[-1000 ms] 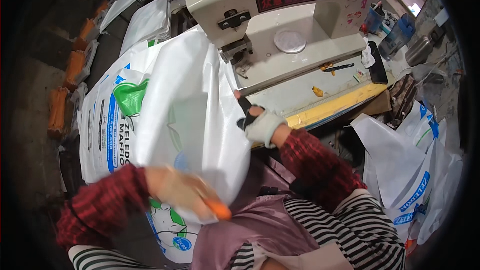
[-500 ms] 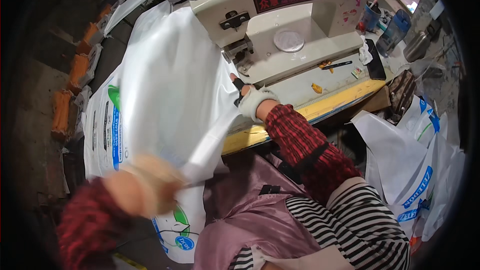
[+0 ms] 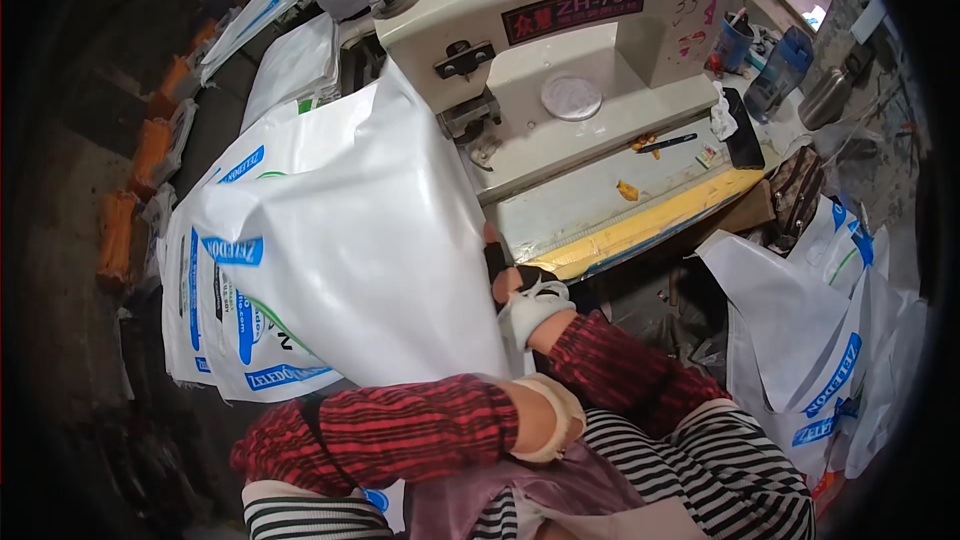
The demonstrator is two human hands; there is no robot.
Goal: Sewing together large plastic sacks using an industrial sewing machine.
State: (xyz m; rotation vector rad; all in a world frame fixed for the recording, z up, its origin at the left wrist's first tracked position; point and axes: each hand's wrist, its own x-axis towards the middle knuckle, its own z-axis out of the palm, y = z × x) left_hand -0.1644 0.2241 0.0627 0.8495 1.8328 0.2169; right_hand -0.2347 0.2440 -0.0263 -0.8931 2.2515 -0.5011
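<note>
Handling a white printed sack [image 3: 390,230] beside an industrial sewing machine [image 3: 585,25]

Right hand [image 3: 525,308] in a pale glove with black wraps on the fingers [image 3: 496,258], right up against the right edge of the sack. Index finger extended along that edge, thumb bent close by; hard to judge from this angle whether pinching the sack or merely touching it.

Left hand [image 3: 556,422] just below the right fingers, over the lap and purple apron [image 3: 500,490]. Only wrist and glove cuff plainly visible; no telling how far open, or with what in hold, the left fingers being out of sight.

Sack spread broadly to the left of the right fingers, folded and bulging, with blue and green print toward its far side. Sewing machine beyond the right fingers, upon a counter [image 3: 548,215] with a yellow front edge. To the upper right of the right fingers, on the counter: a black pen [image 3: 668,143], a dark phone [image 3: 743,130] and a blue bottle [image 3: 782,70]. Well to the right of the fingers, below counter level, a heap of white sacks [image 3: 785,335] with blue print.
</note>
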